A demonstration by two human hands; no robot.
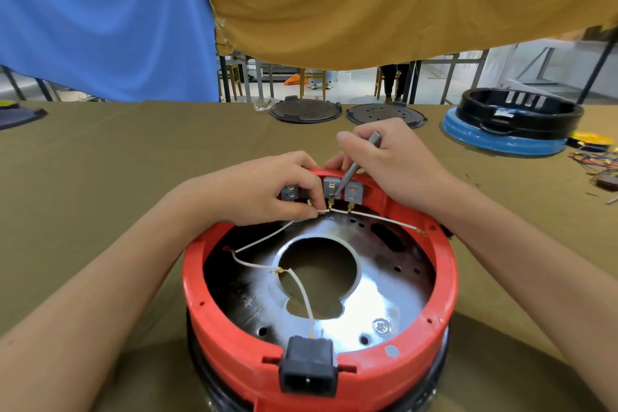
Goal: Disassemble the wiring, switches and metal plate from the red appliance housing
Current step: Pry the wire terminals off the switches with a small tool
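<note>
1. The round red plastic housing sits on the table with the olive-green cloth, close in front of the person, with its open side up
2. A shiny round metal plate with a big hole in the middle lies inside the red housing
3. Three small grey switch blocks stand in a row at the far wall of the housing, with little gold clips under them
4. The left hand reaches over the far rim, and its thumb and finger pinch a thin white wire just beside the middle switch's gold clip
5. The right hand is curled around a thin grey metal tool, and the tip of the tool touches the middle switch
6. More white wire runs across the plate to a black plug socket on the near wall
7. The left hand covers part of the left switch
8. Far back on the table lie two flat dark round lids and a black ring on a blue ring
9. A bunch of loose coloured wires lies at the right edge
10. A blue cloth and a mustard-yellow cloth hang above the table
</note>
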